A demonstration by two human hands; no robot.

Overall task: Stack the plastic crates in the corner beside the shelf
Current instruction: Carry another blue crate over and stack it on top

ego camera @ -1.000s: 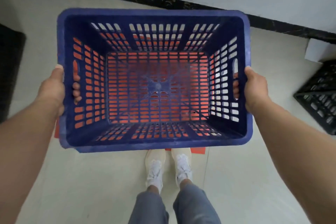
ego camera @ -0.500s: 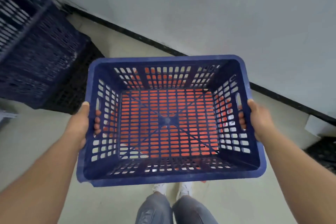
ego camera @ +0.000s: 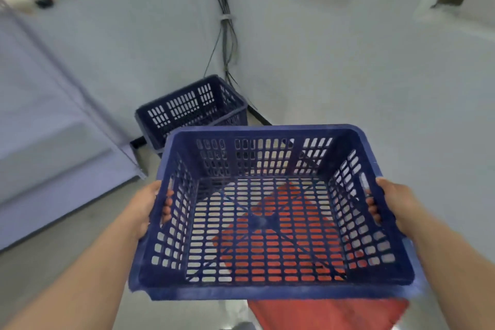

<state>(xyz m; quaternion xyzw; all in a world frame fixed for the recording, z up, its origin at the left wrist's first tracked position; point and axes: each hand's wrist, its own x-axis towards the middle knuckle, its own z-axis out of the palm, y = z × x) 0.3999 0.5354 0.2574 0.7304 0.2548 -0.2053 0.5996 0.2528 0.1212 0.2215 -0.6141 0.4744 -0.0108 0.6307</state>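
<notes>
I hold an empty blue slotted plastic crate (ego camera: 267, 289) in the air in front of me, its opening up. My left hand (ego camera: 150, 209) grips its left handle slot and my right hand (ego camera: 388, 206) grips the right one, fingers through the slots. Ahead, a second dark blue crate (ego camera: 187, 107) stands on the floor in the room's corner, beside a pale shelf unit (ego camera: 53, 142) on the left. An orange-red crate (ego camera: 334, 313) shows under and through the bottom of the held one.
Black cables (ego camera: 227, 35) run down the wall corner above the floor crate. White walls meet there, with a black skirting strip (ego camera: 259, 115) at the base. Grey floor (ego camera: 53, 262) lies between me and the shelf.
The view has swung up and left toward the corner. The held crate stays in both hands, and the corner crate and the shelf have come into sight ahead.
</notes>
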